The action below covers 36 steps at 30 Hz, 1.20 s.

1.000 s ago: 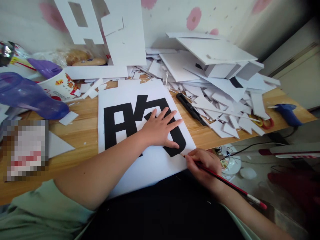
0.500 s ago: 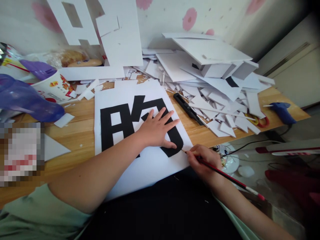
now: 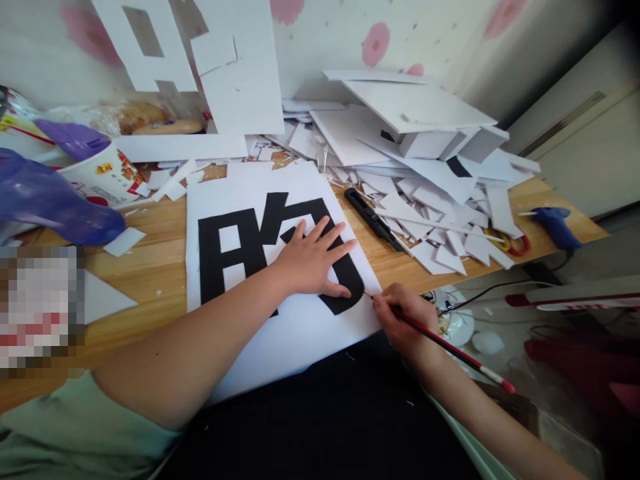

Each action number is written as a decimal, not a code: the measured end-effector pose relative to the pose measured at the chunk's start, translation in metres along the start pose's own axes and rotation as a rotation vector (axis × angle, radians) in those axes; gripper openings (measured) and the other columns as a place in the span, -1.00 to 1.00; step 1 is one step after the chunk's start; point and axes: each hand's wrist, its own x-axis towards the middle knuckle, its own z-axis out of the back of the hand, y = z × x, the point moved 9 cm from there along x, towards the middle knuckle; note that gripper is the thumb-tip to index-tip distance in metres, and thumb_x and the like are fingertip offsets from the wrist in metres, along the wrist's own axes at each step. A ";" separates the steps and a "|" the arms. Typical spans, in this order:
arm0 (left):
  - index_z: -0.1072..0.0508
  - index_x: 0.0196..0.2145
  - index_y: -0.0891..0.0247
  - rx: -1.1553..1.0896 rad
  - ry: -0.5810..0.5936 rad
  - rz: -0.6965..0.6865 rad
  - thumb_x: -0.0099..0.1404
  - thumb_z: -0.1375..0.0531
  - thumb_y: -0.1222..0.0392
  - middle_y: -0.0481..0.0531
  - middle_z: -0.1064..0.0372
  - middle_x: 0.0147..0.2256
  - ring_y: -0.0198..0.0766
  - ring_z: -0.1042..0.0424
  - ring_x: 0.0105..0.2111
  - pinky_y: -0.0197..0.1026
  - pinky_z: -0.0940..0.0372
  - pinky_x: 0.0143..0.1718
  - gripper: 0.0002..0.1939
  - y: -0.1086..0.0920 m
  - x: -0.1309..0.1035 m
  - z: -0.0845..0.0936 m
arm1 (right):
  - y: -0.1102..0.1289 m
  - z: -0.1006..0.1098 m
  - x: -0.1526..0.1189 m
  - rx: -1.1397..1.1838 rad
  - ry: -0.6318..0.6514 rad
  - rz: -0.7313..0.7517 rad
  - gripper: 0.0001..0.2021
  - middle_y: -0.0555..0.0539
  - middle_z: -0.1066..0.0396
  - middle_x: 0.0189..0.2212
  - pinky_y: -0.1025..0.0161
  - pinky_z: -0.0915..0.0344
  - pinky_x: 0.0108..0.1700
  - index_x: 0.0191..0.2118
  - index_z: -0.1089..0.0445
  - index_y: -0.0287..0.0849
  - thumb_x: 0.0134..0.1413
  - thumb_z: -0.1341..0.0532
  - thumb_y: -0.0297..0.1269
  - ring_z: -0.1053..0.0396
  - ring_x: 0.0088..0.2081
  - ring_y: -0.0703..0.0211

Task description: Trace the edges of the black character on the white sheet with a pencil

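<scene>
A black cut-out character (image 3: 210,257) lies on a white board (image 3: 300,343) at the table's front edge. My left hand (image 3: 310,263) presses flat on the right part of the character, fingers spread. In my right hand (image 3: 407,320) is a red and black pencil (image 3: 450,348), its tip at the lower right curve of the black shape. The pencil's pink eraser end points down to the right.
Right of the board lies a black utility knife (image 3: 373,219). White offcuts (image 3: 440,207) pile up behind it, with scissors (image 3: 517,245) and a blue glue gun (image 3: 557,223) at the right. A paper cup (image 3: 107,177) and purple bottle (image 3: 60,200) stand left.
The pencil tip has moved slightly up along the curve's edge, with my right hand following. My left hand stays spread on the black shape. The view has shifted slightly.
</scene>
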 end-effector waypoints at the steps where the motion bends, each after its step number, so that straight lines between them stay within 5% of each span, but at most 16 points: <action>1: 0.09 0.35 0.06 0.001 -0.004 -0.001 0.06 0.03 -0.55 0.14 0.37 0.38 0.21 0.40 0.35 0.35 0.39 0.22 0.04 0.000 0.000 0.000 | 0.000 0.000 0.000 0.002 -0.004 -0.004 -0.79 0.05 -0.27 -0.61 0.30 -0.13 -0.50 -0.53 -0.26 -0.12 0.11 -0.18 -0.40 -0.22 -0.57 0.29; 11: 0.09 0.35 0.04 -0.015 0.002 0.002 0.06 0.02 -0.55 0.12 0.39 0.39 0.21 0.43 0.35 0.36 0.40 0.22 0.04 0.000 0.000 0.000 | -0.012 0.000 -0.001 0.023 -0.046 -0.092 -0.79 0.05 -0.29 -0.62 0.28 -0.16 -0.50 -0.54 -0.26 -0.11 0.09 -0.21 -0.35 -0.23 -0.58 0.27; 17: 0.06 0.34 0.05 -0.040 0.016 0.010 0.04 0.00 -0.55 0.12 0.38 0.38 0.22 0.42 0.35 0.38 0.41 0.22 0.05 0.000 0.001 0.000 | 0.004 0.013 0.014 0.365 -0.016 -0.046 -0.86 0.00 -0.41 -0.52 0.24 -0.30 -0.42 -0.45 -0.29 -0.10 0.07 -0.26 -0.37 -0.37 -0.48 0.21; 22: 0.07 0.34 0.03 -0.075 0.027 0.008 0.11 -0.03 -0.48 0.14 0.40 0.38 0.22 0.41 0.35 0.42 0.40 0.20 -0.03 0.001 0.001 0.000 | 0.031 -0.025 0.034 0.508 0.260 -0.040 -0.76 0.02 -0.38 -0.60 0.28 -0.26 -0.51 -0.53 -0.23 -0.12 0.04 -0.29 -0.30 -0.33 -0.55 0.25; 29: -0.01 0.32 -0.03 -0.054 -0.023 0.005 0.38 0.14 -0.24 0.02 0.28 0.38 0.12 0.31 0.35 0.34 0.30 0.24 -0.38 0.001 0.000 0.005 | 0.026 -0.049 0.035 0.364 0.191 -0.019 -0.75 0.02 -0.38 -0.65 0.29 -0.28 -0.51 -0.60 -0.28 -0.14 0.01 -0.28 -0.29 -0.31 -0.60 0.28; 36: 0.01 0.33 0.01 -0.039 -0.014 0.021 0.42 0.15 -0.16 0.01 0.28 0.38 0.10 0.31 0.35 0.35 0.26 0.24 -0.42 0.001 0.001 0.005 | 0.023 -0.055 0.031 0.275 0.251 -0.003 -0.81 0.03 -0.42 -0.62 0.36 -0.25 -0.55 -0.55 -0.35 -0.15 0.02 -0.29 -0.30 -0.32 -0.60 0.32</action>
